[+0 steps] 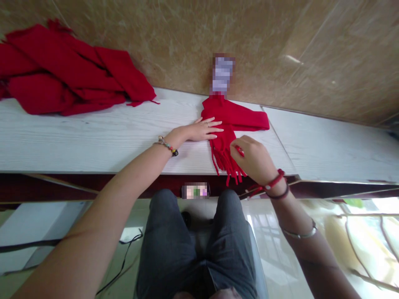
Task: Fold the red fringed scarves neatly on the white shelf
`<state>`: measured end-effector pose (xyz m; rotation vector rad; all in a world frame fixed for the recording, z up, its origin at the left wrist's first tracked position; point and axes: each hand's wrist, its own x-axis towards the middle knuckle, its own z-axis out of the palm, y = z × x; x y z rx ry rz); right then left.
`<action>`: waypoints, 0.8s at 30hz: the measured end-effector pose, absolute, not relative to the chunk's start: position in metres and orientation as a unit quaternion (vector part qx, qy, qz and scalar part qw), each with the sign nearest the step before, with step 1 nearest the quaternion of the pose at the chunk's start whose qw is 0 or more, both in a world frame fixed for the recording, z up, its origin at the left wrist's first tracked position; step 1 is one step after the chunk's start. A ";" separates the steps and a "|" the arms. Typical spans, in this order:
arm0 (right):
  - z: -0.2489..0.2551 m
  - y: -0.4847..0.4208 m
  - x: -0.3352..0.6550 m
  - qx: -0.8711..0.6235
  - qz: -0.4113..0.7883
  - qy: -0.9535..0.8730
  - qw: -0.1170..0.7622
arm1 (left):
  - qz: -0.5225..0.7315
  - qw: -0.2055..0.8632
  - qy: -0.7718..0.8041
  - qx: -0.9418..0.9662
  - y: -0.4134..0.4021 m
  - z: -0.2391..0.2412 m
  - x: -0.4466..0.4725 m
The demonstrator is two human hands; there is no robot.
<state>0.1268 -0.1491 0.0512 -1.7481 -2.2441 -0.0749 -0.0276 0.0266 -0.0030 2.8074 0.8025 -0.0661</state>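
Observation:
A folded red scarf with a fringed end lies on the white wood-grain table. My left hand rests flat on the scarf, its fingers spread, with a ring on one finger. Just to the right of the fringe, my right hand is closed, and red fringe strands show between its curled fingers. Several other strands hang loose over the table's front edge. The fingertips of my right hand are partly hidden.
A heap of red cloth lies at the left on the table, against the brown marbled wall. Behind the scarf a blurred-out rectangular item leans on the wall. Another blurred-out item sits beneath the front edge, above my knees.

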 end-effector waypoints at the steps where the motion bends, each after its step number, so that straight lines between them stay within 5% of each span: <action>1: 0.044 -0.142 0.121 -0.602 -0.026 -0.786 0.136 | -0.023 0.109 0.273 0.956 0.026 -0.002 -0.027; 11: 0.030 -0.160 0.098 -0.610 0.016 -0.792 -0.034 | -0.032 0.111 0.269 0.956 0.023 0.001 -0.029; 19: 0.048 -0.152 0.113 -0.608 -0.040 -0.782 0.133 | -0.034 0.110 0.273 0.955 0.024 -0.001 -0.028; 24: 0.011 -0.124 0.091 -0.556 -0.042 -0.827 0.070 | -0.043 0.109 0.278 0.953 0.021 0.001 -0.029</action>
